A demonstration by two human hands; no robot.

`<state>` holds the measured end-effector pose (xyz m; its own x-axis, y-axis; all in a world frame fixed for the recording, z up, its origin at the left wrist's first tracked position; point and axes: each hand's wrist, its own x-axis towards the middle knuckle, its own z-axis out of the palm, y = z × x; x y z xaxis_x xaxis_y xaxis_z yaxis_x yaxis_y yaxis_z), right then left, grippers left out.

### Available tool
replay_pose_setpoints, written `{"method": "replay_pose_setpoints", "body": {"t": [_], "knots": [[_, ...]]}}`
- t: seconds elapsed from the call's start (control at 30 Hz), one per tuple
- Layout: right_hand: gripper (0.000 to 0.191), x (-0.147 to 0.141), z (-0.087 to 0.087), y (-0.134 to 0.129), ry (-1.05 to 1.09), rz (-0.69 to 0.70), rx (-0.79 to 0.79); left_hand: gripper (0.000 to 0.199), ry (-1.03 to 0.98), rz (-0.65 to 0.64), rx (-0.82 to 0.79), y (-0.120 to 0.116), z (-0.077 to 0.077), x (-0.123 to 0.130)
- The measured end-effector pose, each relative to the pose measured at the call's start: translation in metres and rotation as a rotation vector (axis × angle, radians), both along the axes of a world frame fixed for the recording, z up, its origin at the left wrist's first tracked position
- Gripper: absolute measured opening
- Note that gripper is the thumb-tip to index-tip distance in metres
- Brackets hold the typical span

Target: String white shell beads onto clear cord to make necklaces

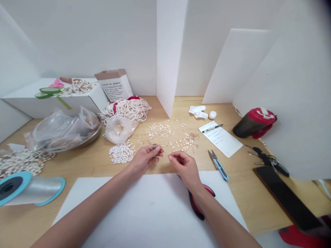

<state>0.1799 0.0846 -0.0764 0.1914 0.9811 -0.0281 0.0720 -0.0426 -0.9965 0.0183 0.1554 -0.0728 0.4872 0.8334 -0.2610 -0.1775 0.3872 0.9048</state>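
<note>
Two grips work close together at the near middle of the table (248, 193): your left grip (145, 159) pinches a small metal ring (154, 146) narrowly, while your right grip (184, 168) curls narrow, holding nothing visible, just below tiny starfish charms (182, 143) and white shell beads (122, 153).

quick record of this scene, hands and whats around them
left hand: pinches a small metal ring at the fingertips
right hand: empty, fingers curled, wrist above red-handled pliers
nearby: tiny starfish charms, white shell beads
also on wooden table: blue-handled thread snips, notepaper, pen
</note>
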Motion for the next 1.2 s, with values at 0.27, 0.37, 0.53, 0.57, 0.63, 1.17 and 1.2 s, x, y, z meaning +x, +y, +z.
{"method": "replay_pose_setpoints", "body": {"t": [0.27,0.37,0.53,0.57,0.63,1.17,1.2], "knots": [[0.012,0.000,0.010,-0.009,-0.109,-0.087,0.132,0.017,-0.129,-0.040,-0.226,-0.027,0.009,0.011],[0.009,0.000,0.012,-0.010,-0.150,-0.123,0.162,0.016,-0.124,-0.004,-0.249,-0.029,0.010,0.013],[0.008,-0.001,0.015,-0.011,-0.268,-0.167,0.213,0.017,-0.114,0.055,-0.315,-0.035,0.010,0.016],[0.008,-0.001,0.015,-0.012,-0.290,-0.171,0.224,0.017,-0.113,0.067,-0.326,-0.036,0.010,0.016],[0.009,-0.001,0.016,-0.013,-0.334,-0.174,0.242,0.017,-0.113,0.085,-0.335,-0.040,0.010,0.018],[0.009,-0.005,0.014,-0.015,-0.428,-0.183,0.323,0.013,-0.152,0.098,-0.286,-0.046,0.007,0.019],[0.008,-0.005,0.014,-0.015,-0.427,-0.181,0.325,0.013,-0.149,0.100,-0.282,-0.046,0.007,0.019]]}}
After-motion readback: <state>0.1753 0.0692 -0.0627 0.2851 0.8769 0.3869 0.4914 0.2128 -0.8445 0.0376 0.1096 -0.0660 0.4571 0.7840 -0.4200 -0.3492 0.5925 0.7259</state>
